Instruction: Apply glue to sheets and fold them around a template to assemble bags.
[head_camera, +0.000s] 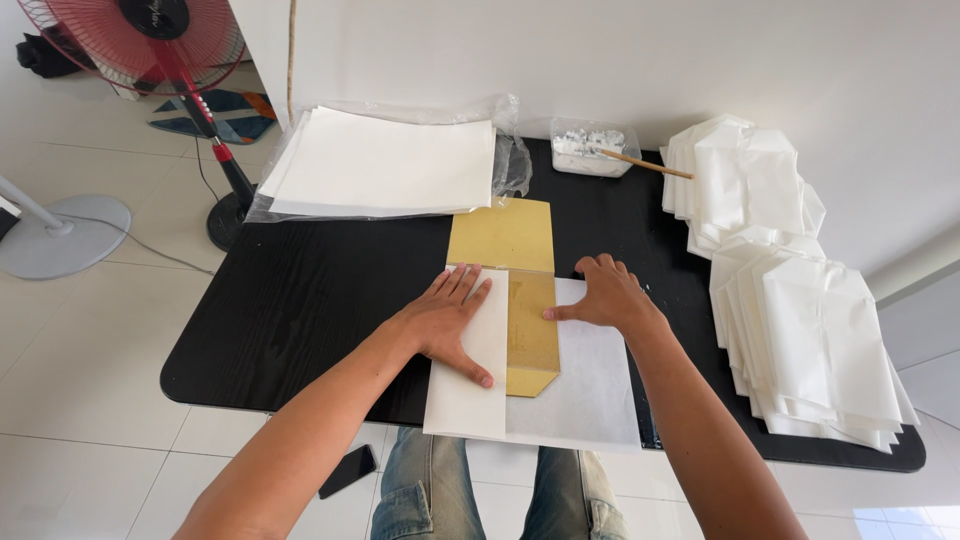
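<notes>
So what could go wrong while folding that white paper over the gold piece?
The left hand alone presses the folded flap; if it lifts, the white paper may spring open. The right hand rests on the gold card, and a push could shift it and skew the fold. The paper also overhangs the edge of the black table, so it might slip or crease there.
</notes>
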